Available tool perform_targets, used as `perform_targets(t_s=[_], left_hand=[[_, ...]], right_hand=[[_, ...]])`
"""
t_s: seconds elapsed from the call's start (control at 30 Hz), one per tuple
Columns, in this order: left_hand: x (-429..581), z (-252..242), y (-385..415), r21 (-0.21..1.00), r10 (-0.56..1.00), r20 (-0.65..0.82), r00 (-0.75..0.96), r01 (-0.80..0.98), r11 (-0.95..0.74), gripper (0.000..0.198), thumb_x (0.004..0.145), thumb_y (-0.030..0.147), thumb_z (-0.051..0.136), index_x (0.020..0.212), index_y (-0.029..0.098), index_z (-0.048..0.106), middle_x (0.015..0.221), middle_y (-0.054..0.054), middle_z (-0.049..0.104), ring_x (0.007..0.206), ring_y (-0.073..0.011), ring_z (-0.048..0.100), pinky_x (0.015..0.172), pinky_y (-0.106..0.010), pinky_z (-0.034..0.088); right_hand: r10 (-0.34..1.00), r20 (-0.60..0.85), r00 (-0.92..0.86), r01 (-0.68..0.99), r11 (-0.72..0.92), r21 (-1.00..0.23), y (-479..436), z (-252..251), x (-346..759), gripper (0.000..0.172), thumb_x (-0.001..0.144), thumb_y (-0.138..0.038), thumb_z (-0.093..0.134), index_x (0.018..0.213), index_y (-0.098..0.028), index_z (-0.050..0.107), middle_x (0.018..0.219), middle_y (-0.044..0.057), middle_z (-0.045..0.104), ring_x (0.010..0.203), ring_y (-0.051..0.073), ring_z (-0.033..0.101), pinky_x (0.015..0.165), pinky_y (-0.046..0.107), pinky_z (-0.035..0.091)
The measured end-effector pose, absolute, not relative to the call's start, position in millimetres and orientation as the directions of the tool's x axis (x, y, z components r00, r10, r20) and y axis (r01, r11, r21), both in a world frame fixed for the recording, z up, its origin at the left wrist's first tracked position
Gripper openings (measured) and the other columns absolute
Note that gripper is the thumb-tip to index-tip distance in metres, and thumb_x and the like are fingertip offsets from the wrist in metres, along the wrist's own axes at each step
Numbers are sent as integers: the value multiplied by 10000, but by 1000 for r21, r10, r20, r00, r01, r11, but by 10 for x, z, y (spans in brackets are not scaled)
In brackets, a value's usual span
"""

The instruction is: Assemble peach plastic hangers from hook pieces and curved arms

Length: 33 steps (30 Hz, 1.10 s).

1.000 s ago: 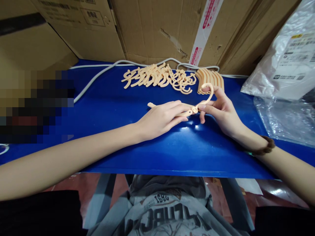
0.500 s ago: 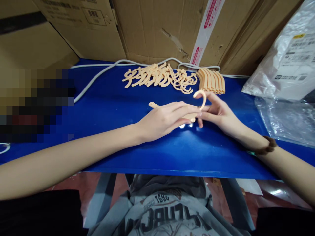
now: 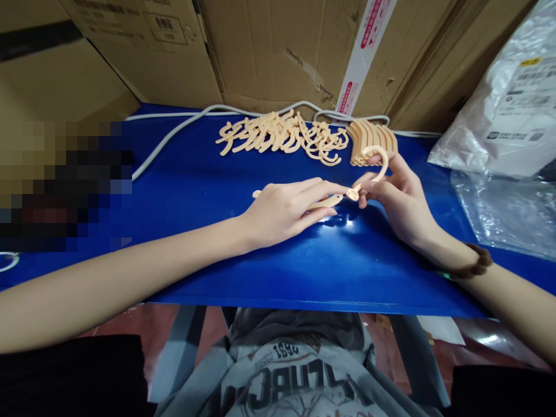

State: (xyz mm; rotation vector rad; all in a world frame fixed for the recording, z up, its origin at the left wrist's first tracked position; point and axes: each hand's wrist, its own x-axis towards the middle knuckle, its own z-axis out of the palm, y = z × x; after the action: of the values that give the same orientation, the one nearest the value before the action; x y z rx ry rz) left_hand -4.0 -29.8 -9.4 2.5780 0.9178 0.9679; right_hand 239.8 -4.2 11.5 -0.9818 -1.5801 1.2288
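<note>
My left hand (image 3: 291, 211) is closed over a flat beige hanger arm (image 3: 326, 202), whose far end shows past the knuckles on the left. Between thumb and fingers, my right hand (image 3: 397, 194) grips a beige hanger hook (image 3: 384, 165), its curve upward and its round base toward the left fingertips. The left index finger reaches to that base; whether it touches cannot be made out. Behind the hands lie a heap of loose hanger arms (image 3: 273, 133), a tangle of more hooks (image 3: 324, 142) and a neat row of curved beige pieces (image 3: 376, 136).
Cardboard boxes (image 3: 278, 52) stand along the back of the blue table (image 3: 269, 278). A white cable (image 3: 160, 150) runs behind the pieces. On the right lie a plastic-wrapped package (image 3: 499, 116) and clear plastic film (image 3: 504, 214).
My right hand has moved right and slightly up with the hook, which is now apart from the hanger arm. The left hand has shifted slightly left, still on the arm.
</note>
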Motion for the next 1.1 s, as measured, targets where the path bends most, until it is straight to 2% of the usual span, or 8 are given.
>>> perform_targets(t_s=[0.2, 0.37, 0.7, 0.8, 0.87, 0.93, 1.0, 1.1], left_hand=[[-29, -99, -289, 448, 634, 531, 563, 448, -773, 323, 1081, 320, 602, 1380, 207, 651, 1334, -40, 764, 1119, -164, 769, 880, -225, 577], [-38, -114, -273, 404, 616, 546, 567, 466, -787, 309, 1094, 319, 575, 1375, 213, 649, 1316, -36, 770, 1100, -163, 774, 851, -225, 572], [-25, -116, -299, 302, 582, 577, 573, 513, -804, 287, 1101, 316, 524, 1344, 217, 640, 1288, -21, 780, 1055, -154, 780, 729, -222, 534], [-15, -97, -318, 297, 606, 581, 544, 552, -779, 237, 1056, 301, 531, 1221, 184, 655, 1093, -2, 816, 813, -135, 772, 592, -227, 457], [-7, -87, -332, 285, 614, 599, 514, 580, -763, 179, 1000, 280, 537, 1085, 169, 649, 925, 24, 805, 603, -109, 686, 509, -243, 374], [0, -82, -341, 270, 612, 612, 500, 596, -756, 146, 950, 259, 529, 1008, 173, 632, 848, 38, 782, 525, -98, 620, 480, -254, 323], [2, -83, -340, 256, 610, 608, 508, 601, -757, 158, 941, 259, 511, 1008, 180, 630, 862, 29, 778, 574, -112, 648, 489, -255, 324], [-6, -91, -320, 240, 611, 580, 539, 603, -760, 208, 995, 287, 481, 1060, 181, 648, 923, -9, 771, 772, -161, 722, 557, -256, 401]], right_hand=[[922, 118, -368, 24, 136, -990, -44, 106, 2385, 440, 826, -315, 819, 1176, -260, 559, 798, -46, 706, 625, 127, 590, 639, 302, 492], [893, 70, -445, 14, 84, -996, -50, 106, 2375, 533, 814, -314, 850, 1239, -241, 538, 790, -50, 721, 618, 116, 580, 625, 282, 465], [925, 78, -371, 2, 85, -996, -50, 121, 2375, 478, 820, -305, 825, 1216, -239, 566, 762, -50, 691, 617, 119, 564, 640, 291, 454], [921, 71, -383, 9, 80, -997, -54, 114, 2374, 495, 829, -332, 836, 1224, -236, 556, 783, -46, 697, 631, 115, 568, 643, 286, 458], [920, 70, -386, 16, 83, -996, -54, 111, 2375, 503, 831, -341, 841, 1233, -239, 556, 799, -44, 703, 639, 115, 575, 645, 286, 464], [921, 68, -384, 14, 79, -997, -51, 109, 2376, 506, 831, -338, 842, 1236, -238, 557, 806, -40, 710, 648, 117, 582, 645, 284, 466], [921, 62, -385, 7, 70, -998, -47, 108, 2378, 510, 825, -334, 845, 1234, -235, 557, 804, -38, 713, 641, 115, 577, 643, 282, 467], [920, 57, -387, -1, 62, -998, -38, 108, 2384, 507, 826, -320, 843, 1234, -230, 556, 808, -33, 714, 629, 111, 564, 652, 282, 464]])
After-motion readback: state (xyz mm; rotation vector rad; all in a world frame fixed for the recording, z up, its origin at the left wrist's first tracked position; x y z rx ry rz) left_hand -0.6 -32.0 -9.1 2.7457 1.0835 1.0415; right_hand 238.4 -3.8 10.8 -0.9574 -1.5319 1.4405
